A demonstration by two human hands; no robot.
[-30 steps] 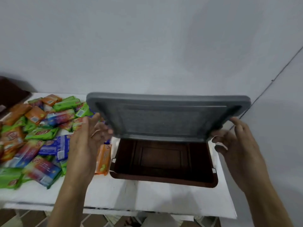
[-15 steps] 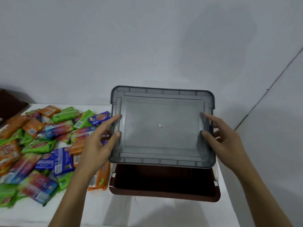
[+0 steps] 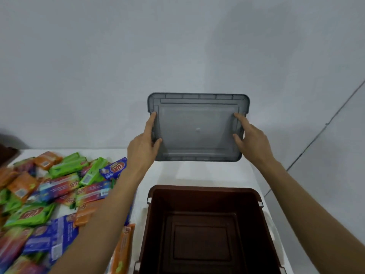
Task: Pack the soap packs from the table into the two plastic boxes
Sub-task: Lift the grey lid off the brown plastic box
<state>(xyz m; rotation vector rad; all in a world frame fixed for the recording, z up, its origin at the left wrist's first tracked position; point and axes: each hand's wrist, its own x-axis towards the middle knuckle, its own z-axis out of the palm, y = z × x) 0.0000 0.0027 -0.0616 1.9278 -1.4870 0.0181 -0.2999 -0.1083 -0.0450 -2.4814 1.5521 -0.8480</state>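
I hold a grey translucent lid (image 3: 197,127) upright against the back wall, above the far side of the table. My left hand (image 3: 143,147) grips its left edge and my right hand (image 3: 249,139) grips its right edge. Below it, near me, a brown plastic box (image 3: 205,196) stands open with nothing inside. A heap of soap packs (image 3: 59,186) in green, orange, blue and red wrappers covers the table's left side. One orange pack (image 3: 122,252) lies beside the box's left wall. Only one box is fully in view.
The white table (image 3: 195,175) meets the grey wall at the back, and its right edge runs just past the box. A dark brown object (image 3: 7,155) pokes in at the far left edge.
The lid has been lifted off the brown box, tipped upright and carried away from me to the back wall. My view has dropped over the open box.
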